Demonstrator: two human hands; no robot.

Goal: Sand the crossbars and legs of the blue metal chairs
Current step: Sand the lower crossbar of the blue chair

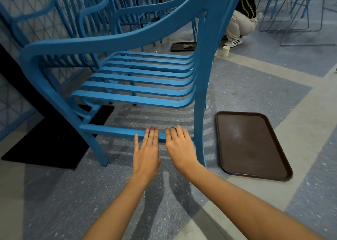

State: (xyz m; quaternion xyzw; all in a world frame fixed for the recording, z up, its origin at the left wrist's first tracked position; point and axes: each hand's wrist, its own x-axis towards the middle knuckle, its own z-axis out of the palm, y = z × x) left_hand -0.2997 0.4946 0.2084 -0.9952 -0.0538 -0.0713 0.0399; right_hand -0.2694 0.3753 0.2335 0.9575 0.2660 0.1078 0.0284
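Blue crossbar (113, 131) of the chair (127, 79): your left hand (146, 153) and right hand (179, 146) lay on it, fingers straight, gripping nothing; brown tray (253, 145) just beside.

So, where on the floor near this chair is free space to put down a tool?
The brown tray, right of the chair's leg, is bare. The floor in front of the crossbar, around both forearms, is free too. Under the seat there is open floor. Behind, the other chairs stand crowded.
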